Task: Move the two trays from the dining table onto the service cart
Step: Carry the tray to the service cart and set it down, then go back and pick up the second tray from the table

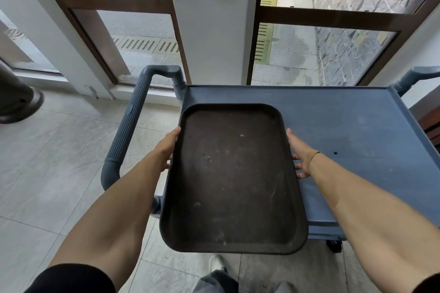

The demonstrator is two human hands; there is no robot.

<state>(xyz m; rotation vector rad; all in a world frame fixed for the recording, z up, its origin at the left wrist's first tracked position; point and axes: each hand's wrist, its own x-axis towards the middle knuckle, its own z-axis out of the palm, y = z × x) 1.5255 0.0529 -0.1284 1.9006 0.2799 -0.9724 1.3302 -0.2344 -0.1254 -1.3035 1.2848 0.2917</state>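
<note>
My left hand (166, 150) and right hand (300, 154) pinch the tray (232, 178) by its long edges, fingers under, thumbs along the rim. Tray's far half is over the cart (345, 126), near half overhangs. Best keep it level, push forward, then let go.

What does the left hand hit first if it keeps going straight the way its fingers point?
Probably nothing soon. The left hand grips the dark tray by its left rim, fingers pointing away from the person. That line runs between the cart handle and cart top, toward the handle's upright post; depth unclear.
</note>
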